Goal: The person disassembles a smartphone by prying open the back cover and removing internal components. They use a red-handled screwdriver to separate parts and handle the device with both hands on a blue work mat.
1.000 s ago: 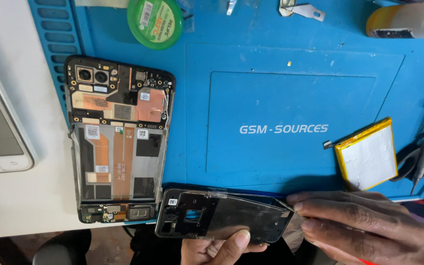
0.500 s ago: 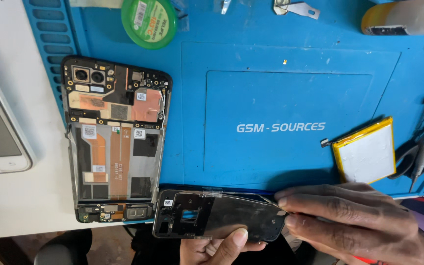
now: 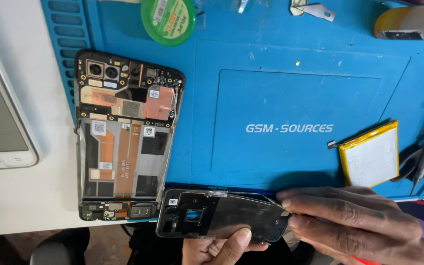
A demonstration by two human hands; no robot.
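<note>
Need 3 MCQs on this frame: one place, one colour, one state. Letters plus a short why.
1. Where does the opened black phone with bare circuit boards lie?
A) left edge of the blue work mat
B) on the yellow-edged battery
C) in the hands

2. What colour is the round solder-wick spool at the top?
A) red
B) green
C) white

3. What state is the thin black plastic phone back panel in?
A) flat on the mat
B) held by both hands
C) fitted on the phone

Answers:
1 A: it rests over the blue work mat and its left edge.
2 B: its face is green.
3 B: left hand beneath, right hand at its end.
</note>
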